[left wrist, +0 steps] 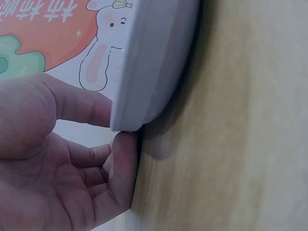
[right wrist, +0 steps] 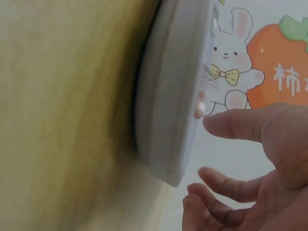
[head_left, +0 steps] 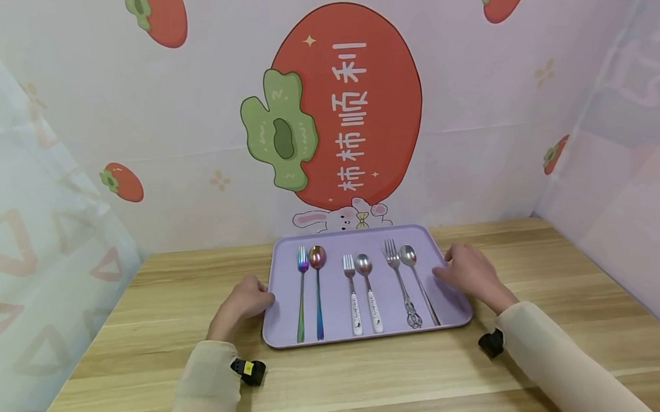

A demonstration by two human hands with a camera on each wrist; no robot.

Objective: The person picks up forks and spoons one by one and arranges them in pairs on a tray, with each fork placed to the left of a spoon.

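A lilac rectangular tray (head_left: pixel 334 298) lies on the wooden table. My left hand (head_left: pixel 249 297) pinches its left edge, thumb over the rim and fingers curled at the underside. By the right edge is my right hand (head_left: pixel 471 273), thumb above the rim and apart from the loosely bent fingers, as the right wrist view shows. On the tray, from left, lie an iridescent fork (head_left: pixel 303 262) and spoon (head_left: pixel 317 257), then a small fork (head_left: pixel 356 312) and spoon (head_left: pixel 375 311) with white patterned handles. An ornate silver fork (head_left: pixel 393 258) and a plain silver spoon (head_left: pixel 408 256) lie rightmost.
Behind the tray, a cloth backdrop (head_left: pixel 193 113) printed with a large persimmon and a rabbit meets the table's (head_left: pixel 370 376) back edge. Similar cloth hangs at both sides. Black wrist cameras sit under the left cuff (head_left: pixel 250 372) and the right cuff (head_left: pixel 491 344).
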